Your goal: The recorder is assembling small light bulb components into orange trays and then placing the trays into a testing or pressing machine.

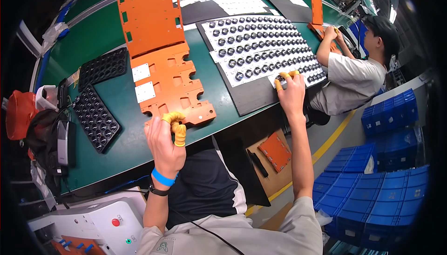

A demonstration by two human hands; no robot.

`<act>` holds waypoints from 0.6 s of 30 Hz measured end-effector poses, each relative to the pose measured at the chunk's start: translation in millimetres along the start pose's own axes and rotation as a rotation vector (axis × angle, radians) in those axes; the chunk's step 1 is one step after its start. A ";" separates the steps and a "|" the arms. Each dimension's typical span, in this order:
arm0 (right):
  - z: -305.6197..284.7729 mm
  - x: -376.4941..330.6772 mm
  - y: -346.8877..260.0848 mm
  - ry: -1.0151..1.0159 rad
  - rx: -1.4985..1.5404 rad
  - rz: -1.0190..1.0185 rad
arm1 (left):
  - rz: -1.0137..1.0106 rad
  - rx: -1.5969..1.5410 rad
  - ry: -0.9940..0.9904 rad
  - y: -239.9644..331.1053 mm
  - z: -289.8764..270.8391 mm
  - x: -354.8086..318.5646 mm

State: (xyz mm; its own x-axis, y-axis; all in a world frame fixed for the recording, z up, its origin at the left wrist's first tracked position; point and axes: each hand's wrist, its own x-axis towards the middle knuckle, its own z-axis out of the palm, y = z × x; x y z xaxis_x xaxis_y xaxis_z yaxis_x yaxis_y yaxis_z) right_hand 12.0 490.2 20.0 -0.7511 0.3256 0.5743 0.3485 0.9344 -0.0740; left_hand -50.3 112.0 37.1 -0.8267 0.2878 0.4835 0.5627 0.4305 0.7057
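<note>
Head view: wide fisheye, the left of a side-by-side pair worn on the person's head, aimed down and forward. Wearer's shirt (209, 236) at the lower edge, close to the lens; left hand (165, 141) and right hand (291, 94) seen from above, mid-field. Green workbench (125, 131) crosses obliquely, edges bowed. Coverage extends right to co-worker (356, 71) and blue crates (354, 187), farther off.

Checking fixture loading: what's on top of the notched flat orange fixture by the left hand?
The orange fixture has two white square plates on its left. The left hand, in yellow finger cots, hides part of its near end; anything there can't be seen.
</note>
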 end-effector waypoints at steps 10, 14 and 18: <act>6.1 2.3 -3.7 0.022 0.031 0.014 | -0.034 -0.088 -0.061 -1.9 -14.1 2.1; 9.6 -0.7 -1.5 0.066 0.043 0.031 | -0.229 -0.122 0.087 0.4 -19.7 16.2; 8.3 -6.2 2.8 0.112 0.020 0.022 | -0.182 0.094 0.143 -9.1 -34.0 41.1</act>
State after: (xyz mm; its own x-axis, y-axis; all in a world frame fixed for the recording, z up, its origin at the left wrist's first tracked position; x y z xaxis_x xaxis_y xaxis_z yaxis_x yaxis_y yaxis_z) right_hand 13.0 492.1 9.5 -0.6759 0.3289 0.6595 0.3518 0.9304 -0.1034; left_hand -89.2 90.8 68.2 -0.9013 0.0775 0.4261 0.3965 0.5436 0.7398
